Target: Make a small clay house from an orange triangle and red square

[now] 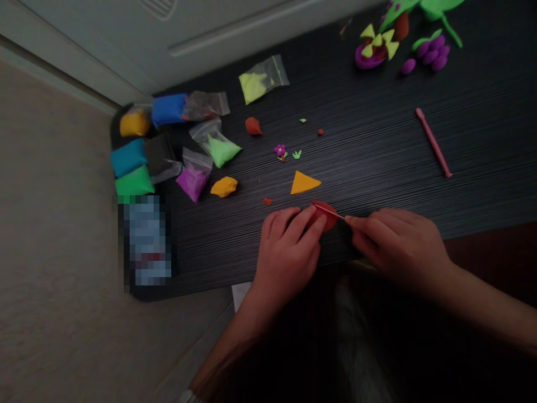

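Observation:
A flat reddish-orange piece of modelling clay (330, 223) lies near the table's front edge. On its left part rest the fingertips of my left hand (289, 243), with the fingers stretched out and a little apart. My right hand (392, 238) is closed in a pinch on a thin pink clay tool (331, 211), whose blade lies across the clay. Part of the clay is hidden under my left fingers. Just beyond it lies an orange-yellow clay triangle (304, 183). A tiny red clay scrap (267, 201) sits to the left.
Clay bags, among them a purple one (193, 182) and a blue one (169, 109), crowd the table's left end by a pixelated item (147, 240). A pink stick (433, 143) lies right. Finished clay shapes, including purple grapes (434, 53), stand far right. A small clay flower (280, 151) lies mid-table.

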Motion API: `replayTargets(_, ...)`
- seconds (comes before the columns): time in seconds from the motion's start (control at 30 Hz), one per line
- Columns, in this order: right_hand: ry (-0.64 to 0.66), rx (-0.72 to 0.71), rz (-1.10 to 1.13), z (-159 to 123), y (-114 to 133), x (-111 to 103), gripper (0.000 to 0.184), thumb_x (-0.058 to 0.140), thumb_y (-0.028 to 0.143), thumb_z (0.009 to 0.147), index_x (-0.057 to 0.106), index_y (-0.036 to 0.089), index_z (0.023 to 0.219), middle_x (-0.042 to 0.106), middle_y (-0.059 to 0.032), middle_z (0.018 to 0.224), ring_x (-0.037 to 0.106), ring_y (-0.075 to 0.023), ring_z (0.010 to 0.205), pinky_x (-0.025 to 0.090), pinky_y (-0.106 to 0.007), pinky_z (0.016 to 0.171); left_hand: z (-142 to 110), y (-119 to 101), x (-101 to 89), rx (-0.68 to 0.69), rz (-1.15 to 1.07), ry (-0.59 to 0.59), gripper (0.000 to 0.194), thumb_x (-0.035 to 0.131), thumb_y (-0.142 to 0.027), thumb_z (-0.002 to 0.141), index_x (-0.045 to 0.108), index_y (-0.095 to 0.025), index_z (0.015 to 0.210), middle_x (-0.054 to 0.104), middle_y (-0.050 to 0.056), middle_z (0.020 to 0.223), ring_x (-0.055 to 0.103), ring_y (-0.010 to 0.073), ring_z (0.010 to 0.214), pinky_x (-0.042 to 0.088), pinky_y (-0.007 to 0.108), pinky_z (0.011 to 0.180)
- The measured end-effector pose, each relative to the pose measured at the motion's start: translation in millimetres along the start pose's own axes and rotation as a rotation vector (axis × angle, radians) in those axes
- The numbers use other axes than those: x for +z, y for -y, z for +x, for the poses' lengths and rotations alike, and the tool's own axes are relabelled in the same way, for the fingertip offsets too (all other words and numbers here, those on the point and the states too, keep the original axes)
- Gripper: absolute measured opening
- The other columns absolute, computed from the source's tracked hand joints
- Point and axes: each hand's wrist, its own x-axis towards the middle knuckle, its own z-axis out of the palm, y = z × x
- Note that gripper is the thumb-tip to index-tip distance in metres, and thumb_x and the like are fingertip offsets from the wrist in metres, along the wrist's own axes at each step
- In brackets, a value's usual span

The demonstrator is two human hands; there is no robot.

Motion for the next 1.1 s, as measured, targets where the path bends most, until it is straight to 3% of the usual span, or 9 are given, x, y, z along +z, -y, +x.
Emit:
replayTargets(0.77, 0.054, 0.013, 0.022, -49, -17, -18, 0.009, 0.054, 0.021, 0.081, 0.059, 0.015, 0.086, 0.052, 0.0009, 0.056, 0.045, -0.0125, 0.054, 0.034, -0.027, 0.054, 0, 1, 1.4, -0.017, -0.058, -0.016, 0.034, 0.053, -0.012, 0.079, 0.057, -0.019, 0.112, 0.057, 0.005, 0.12, 0.045, 0.0218, 0.109, 0.038, 0.041, 0.095)
replayTargets(0.93, 0.01, 0.049, 0.066, -57, -20, -15, 0.012, 0.055, 0.022, 0.08, 0.059, 0.015, 0.089, 0.052, 0.0006, 0.057, 0.046, -0.0121, 0.053, 0.035, -0.027, 0.052, 10, -4, -0.8, -0.031, -0.116, -0.044, 0.027, 0.054, -0.018, 0.081, 0.059, -0.019, 0.107, 0.059, 0.005, 0.114, 0.046, 0.0202, 0.109, 0.037, 0.039, 0.096)
replayTargets(1.1, -0.006, 0.074, 0.103, -61, -22, -11, 0.014, 0.055, 0.02, 0.079, 0.057, 0.018, 0.094, 0.053, 0.0, 0.058, 0.046, -0.0141, 0.054, 0.037, -0.028, 0.053, 30, -20, -0.2, 0.062, -0.129, 0.039, 0.027, 0.052, -0.028, 0.083, 0.058, -0.021, 0.109, 0.061, 0.003, 0.109, 0.045, 0.0209, 0.106, 0.034, 0.041, 0.095)
